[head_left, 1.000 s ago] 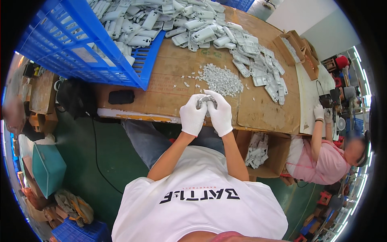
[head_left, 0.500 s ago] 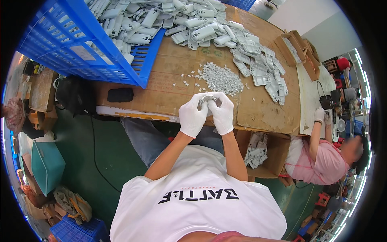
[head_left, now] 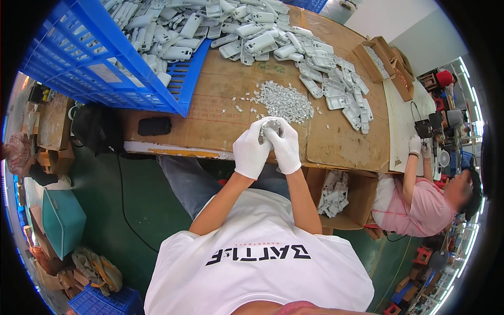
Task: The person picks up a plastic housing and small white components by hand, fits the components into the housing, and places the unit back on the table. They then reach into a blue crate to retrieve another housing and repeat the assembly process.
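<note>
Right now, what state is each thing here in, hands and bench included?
Left hand: gloved, fingers closed on the grey part.
Right hand: gloved, closed on the same part.
Blue crate: tipped, spilling casings onto the bench.
Small pieces: heaped.
Box: open, partly filled.

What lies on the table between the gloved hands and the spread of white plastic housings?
In the head view, a heap of small grey parts lies between the hands and the housings.

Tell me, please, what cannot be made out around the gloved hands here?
- Grey part, head view: mostly wrapped by the left hand and right hand; its shape is unclear.
- Pile of small pieces: single pieces too small to tell.
- Blue crate: cut off by the rim.
</note>
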`<state>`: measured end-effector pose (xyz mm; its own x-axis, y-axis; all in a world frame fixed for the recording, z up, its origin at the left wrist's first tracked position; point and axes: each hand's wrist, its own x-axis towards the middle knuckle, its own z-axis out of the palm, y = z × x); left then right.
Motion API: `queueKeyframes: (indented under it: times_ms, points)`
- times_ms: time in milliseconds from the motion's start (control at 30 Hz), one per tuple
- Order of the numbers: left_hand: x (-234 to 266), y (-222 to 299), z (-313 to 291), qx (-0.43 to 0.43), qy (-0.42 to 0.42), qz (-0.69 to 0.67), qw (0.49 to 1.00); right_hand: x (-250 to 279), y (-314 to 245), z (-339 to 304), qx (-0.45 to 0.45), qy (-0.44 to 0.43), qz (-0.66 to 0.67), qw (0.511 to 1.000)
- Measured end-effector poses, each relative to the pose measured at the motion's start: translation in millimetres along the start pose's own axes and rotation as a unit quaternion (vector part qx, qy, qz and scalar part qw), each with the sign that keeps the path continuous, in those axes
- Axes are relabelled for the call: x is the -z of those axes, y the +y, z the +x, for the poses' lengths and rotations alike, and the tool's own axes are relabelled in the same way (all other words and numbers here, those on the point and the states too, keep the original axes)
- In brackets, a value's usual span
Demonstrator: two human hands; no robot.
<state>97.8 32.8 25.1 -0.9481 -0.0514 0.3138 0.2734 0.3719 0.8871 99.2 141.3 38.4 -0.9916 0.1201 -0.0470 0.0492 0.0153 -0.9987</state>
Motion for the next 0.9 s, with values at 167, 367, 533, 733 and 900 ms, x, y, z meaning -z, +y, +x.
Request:
queueKeyframes:
  times_ms: [167, 367, 533, 733, 900]
  points:
    - [1.7, 1.4, 1.4, 0.007, -0.016, 0.007, 1.0, 1.2, 4.3, 1.2, -0.004, 0.002, 0.02, 1.0]
    - [-6.3, 0.7, -1.2, -0.017, -0.039, 0.019, 0.999, 9.8, 14.1, 3.5, 0.005, 0.022, 0.034, 0.999]
    - [-21.7, 9.0, 6.0, -0.033, -0.079, 0.043, 0.995, 29.2, 0.6, -4.8, 0.011, 0.087, 0.036, 0.996]
    - [-75.4, 36.6, 70.7, -0.076, -0.354, -0.024, 0.932, 136.6, 2.8, -11.5, -0.015, 0.192, -0.106, 0.976]
    - [-153.6, 18.2, 177.9, -0.417, -0.24, 0.292, 0.827, 342.2, 41.1, 21.4, -0.019, 0.51, -0.45, 0.733]
